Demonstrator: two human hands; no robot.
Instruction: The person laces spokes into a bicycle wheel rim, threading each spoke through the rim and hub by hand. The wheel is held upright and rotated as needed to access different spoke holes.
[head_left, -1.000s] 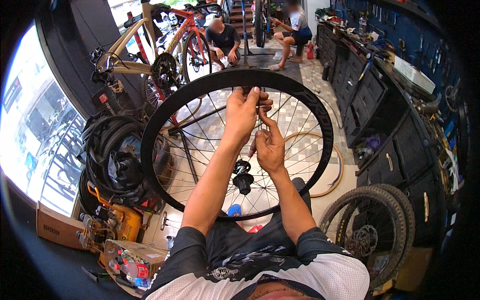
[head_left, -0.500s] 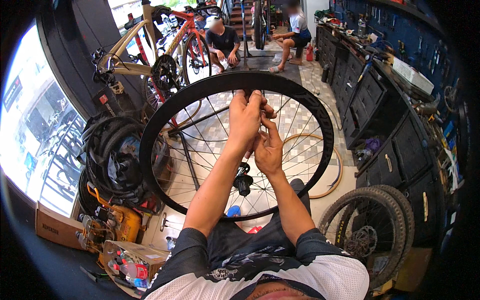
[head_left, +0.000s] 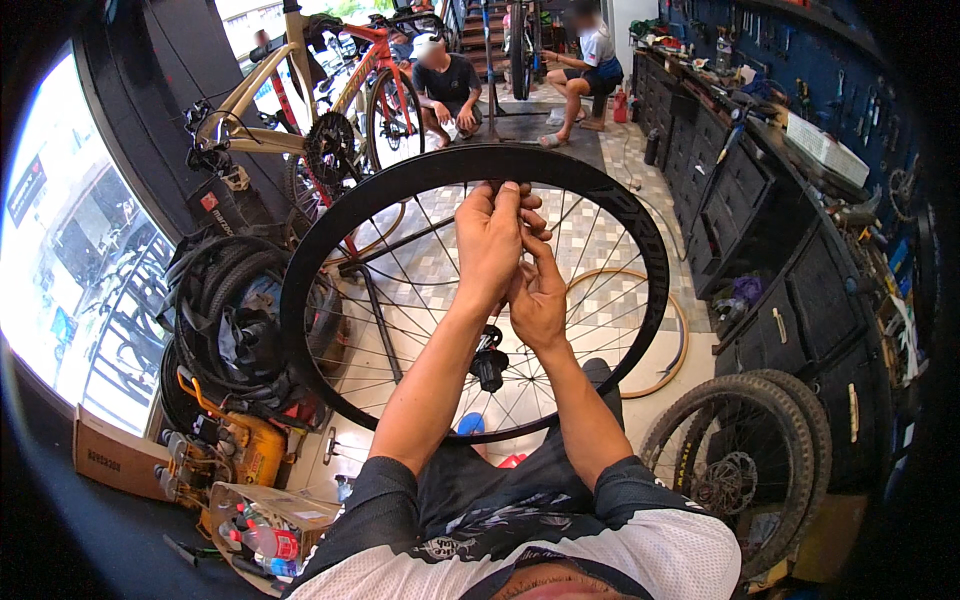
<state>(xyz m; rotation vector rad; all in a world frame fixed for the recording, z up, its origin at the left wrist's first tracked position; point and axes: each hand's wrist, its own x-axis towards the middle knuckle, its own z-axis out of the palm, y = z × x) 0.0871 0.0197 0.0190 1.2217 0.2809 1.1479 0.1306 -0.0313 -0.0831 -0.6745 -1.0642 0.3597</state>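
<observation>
A black deep-rimmed bicycle wheel (head_left: 655, 290) is held up before me, its dark hub (head_left: 487, 368) and thin spokes facing me. Just inside the upper rim, my left hand (head_left: 488, 245) is closed in a pinch, thumb and fingertips on a spoke close to where it meets the rim. Right below it, my right hand (head_left: 538, 305) is closed too, its fingers curled on the same line toward the hub. The fingers cover most of what they grip, so the exact grip point is hidden.
Bicycles (head_left: 330, 130) stand at the far left beside a heap of black tyres (head_left: 235, 310). A knobbly-tyred wheel (head_left: 735, 470) rests at lower right. Dark drawer cabinets (head_left: 740, 210) line the right. Two people (head_left: 590, 70) crouch or sit at the back. A box of bottles (head_left: 270, 530) is lower left.
Both hands stay at nearly the same spot, with only small shifts of the left fingers and wrist. The wheel has barely moved. The person at the back right has raised a hand slightly.
</observation>
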